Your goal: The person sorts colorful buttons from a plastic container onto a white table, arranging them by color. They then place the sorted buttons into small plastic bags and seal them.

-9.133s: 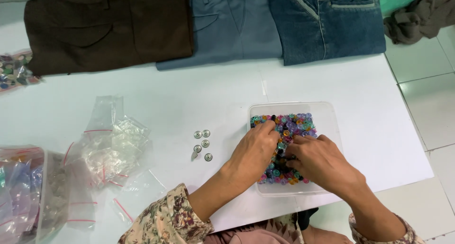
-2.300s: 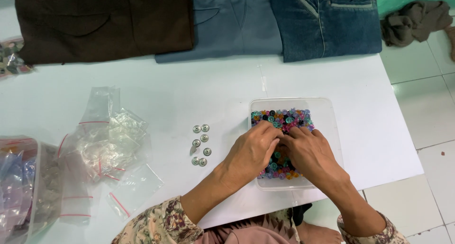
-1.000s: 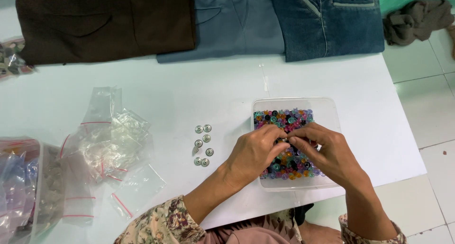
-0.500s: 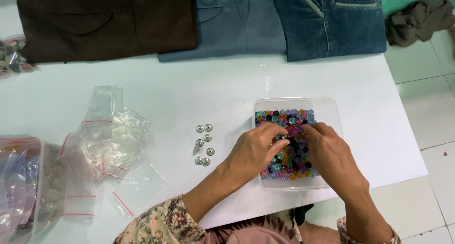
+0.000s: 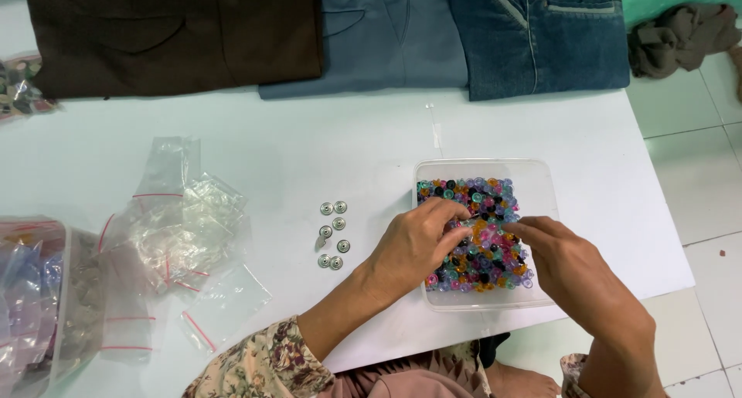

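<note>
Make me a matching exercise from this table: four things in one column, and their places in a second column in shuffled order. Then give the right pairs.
Things
1. clear tray of coloured buttons
2. silver snap buttons
3. small clear zip bags
4. brown garment

Places
A. far left edge of the table
B. under both hands
C. heaped left of the silver pieces
D. bare tabletop, just left of the tray

Pairs: 1-B, 2-D, 3-C, 4-A

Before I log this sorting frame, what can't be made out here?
- Head view: whether either grip holds a bead; the left hand and right hand cover their own fingertips.
- Beads beneath the hands in the clear tray: hidden.
- Lidded container: cut off by the left edge.
- Silver snap buttons: too small for detail.
</note>
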